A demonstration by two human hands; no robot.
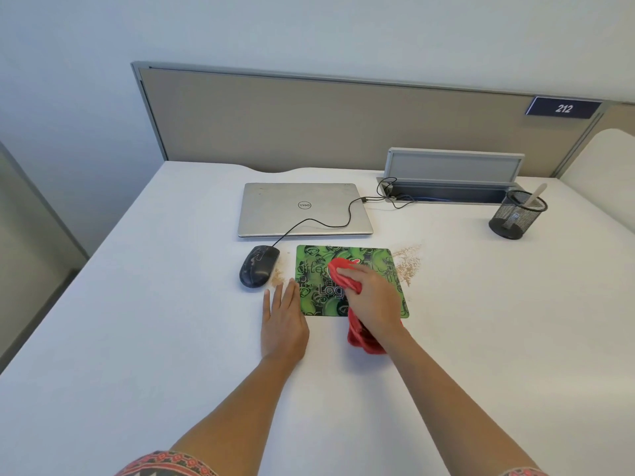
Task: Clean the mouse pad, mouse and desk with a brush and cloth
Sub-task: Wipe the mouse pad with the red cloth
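Observation:
A green patterned mouse pad (pixel 316 266) lies on the white desk (pixel 137 304). My right hand (pixel 372 297) presses a red cloth (pixel 343 276) onto the pad's middle; the cloth's tail hangs out under my wrist toward the front. My left hand (pixel 283 319) lies flat on the desk, fingers apart, its fingertips touching the pad's left edge. A black wired mouse (pixel 258 266) sits left of the pad. Brown crumbs lie beside the mouse (pixel 278 276) and in a larger patch right of the pad (pixel 409 264). A pale handle (pixel 534 196), maybe the brush, stands in the mesh cup.
A closed silver laptop (pixel 304 209) lies behind the pad, with the mouse cable (pixel 330 223) running across its lid to an open cable tray (pixel 446 192). A black mesh cup (pixel 515 214) stands at the right back. A beige partition (pixel 343 121) closes the desk's far side.

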